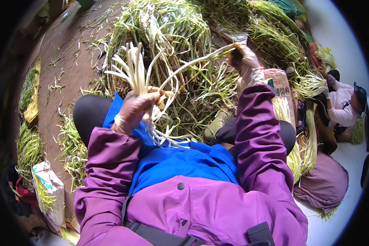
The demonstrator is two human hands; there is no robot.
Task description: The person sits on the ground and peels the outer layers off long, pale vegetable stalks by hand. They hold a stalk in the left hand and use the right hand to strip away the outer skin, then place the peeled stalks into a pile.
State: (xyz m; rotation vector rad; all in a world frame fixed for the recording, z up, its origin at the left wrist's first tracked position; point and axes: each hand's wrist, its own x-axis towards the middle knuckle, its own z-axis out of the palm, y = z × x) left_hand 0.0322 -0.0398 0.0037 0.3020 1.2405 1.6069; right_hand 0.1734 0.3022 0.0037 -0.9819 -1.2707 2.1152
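My left hand (138, 106), in a thin translucent glove, is closed around a bunch of pale plant stalks (136, 69), perhaps garlic chives or garlic shoots. Their white ends fan upward, and limp pale strands hang below over my blue apron (184, 163). Raised at the upper right, my right hand (244, 63), gloved too, pinches the end of one long stalk (192, 62). This stalk runs down to the left hand. Behind and between the hands lies a large heap of green and yellowish stalks (160, 27).
More stalks (273, 33) are piled at the upper right. A printed woven sack (279, 83) holds pale bundles (281, 109) beside my knee. A co-worker (341, 101) sits at the far right, holding a bunch. Brown ground (58, 89) with scraps and a white sack (50, 193) lie left.
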